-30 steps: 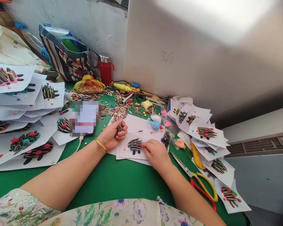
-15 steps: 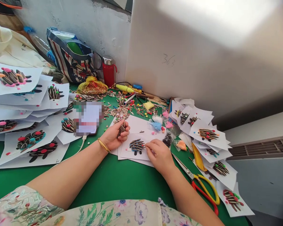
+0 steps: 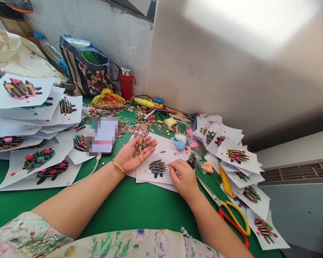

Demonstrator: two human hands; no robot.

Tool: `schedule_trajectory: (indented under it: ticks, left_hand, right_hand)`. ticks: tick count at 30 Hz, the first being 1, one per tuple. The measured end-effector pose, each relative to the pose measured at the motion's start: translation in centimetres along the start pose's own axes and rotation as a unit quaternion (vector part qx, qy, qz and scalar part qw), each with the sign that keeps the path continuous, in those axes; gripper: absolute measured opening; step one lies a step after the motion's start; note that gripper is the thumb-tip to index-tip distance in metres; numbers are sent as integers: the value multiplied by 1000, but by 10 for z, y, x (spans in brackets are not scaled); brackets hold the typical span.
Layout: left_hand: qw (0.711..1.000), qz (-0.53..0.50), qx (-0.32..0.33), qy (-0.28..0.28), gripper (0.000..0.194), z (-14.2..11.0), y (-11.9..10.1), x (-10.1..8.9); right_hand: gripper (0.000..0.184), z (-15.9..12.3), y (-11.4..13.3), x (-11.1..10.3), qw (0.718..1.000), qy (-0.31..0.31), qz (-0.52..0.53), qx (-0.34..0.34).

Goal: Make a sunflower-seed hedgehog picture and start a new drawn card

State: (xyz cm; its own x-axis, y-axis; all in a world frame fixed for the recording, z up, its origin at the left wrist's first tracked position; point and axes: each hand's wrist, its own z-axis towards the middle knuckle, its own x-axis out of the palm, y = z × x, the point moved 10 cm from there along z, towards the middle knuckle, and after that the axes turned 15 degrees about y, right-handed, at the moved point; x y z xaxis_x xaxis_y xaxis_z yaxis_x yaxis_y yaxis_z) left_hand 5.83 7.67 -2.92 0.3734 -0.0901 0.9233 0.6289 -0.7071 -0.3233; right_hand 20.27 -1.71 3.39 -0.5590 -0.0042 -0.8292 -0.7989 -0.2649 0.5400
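My left hand [image 3: 136,154] is turned palm up with its fingers stretched out, and it holds a small heap of striped sunflower seeds [image 3: 141,147]. Just right of it lies a white paper [image 3: 144,176] with a hedgehog picture [image 3: 157,167], its back made of seeds and its feet dark. My right hand [image 3: 184,177] is closed in a pinch at the right end of the hedgehog. What its fingertips grip is too small to make out. Under this paper lie more white sheets [image 3: 164,141].
Loose seeds [image 3: 140,125] cover the back of the green table. Finished pictures are stacked left [image 3: 37,114] and right [image 3: 237,143]. Scissors [image 3: 220,203] and a yellow-handled tool [image 3: 226,181] lie right. A phone [image 3: 102,136], red flask [image 3: 126,84] and bagged clay [image 3: 179,144] stand or lie around.
My left hand has unfolded from a loose curl, and the seeds on its palm now show. My right hand stays pinched at the hedgehog. The view has shifted slightly.
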Motion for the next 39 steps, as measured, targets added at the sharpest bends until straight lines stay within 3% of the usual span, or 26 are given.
schedule_trajectory:
  ticks: [6, 12, 19, 23, 27, 30, 33, 36, 39]
  left_hand:
    - [1000, -2, 2, 12, 43, -1, -1, 4]
    - [1000, -11, -7, 28, 43, -1, 1, 7]
    - [998, -17, -35, 53, 43, -3, 11, 12]
    - [997, -14, -42, 68, 42, -2, 13, 10]
    - [997, 1, -39, 65, 40, -2, 11, 8]
    - [997, -5, -38, 66, 43, -4, 8, 13]
    - [998, 1, 18, 53, 46, -4, -9, 15]
    - [988, 71, 134, 9, 45, -6, -43, 8]
    - [934, 259, 238, -58, 25, -16, -80, 3]
  right_hand:
    - [19, 1, 0, 1, 1000, -2, 4, 0]
    - [20, 8, 16, -5, 1000, 18, -18, -16]
    - [26, 56, 47, -19, 991, 24, -113, -69]
    - [23, 86, 58, 3, 978, 66, -184, -77]
    - [19, 93, 60, 14, 969, 74, -222, -76]
    - [21, 86, 56, -3, 979, 39, -187, -69]
    - [17, 69, 38, -28, 994, -9, -109, -28]
    - [12, 46, 13, -34, 999, -10, -37, 17]
    - [9, 20, -14, -23, 996, 15, 47, 79]
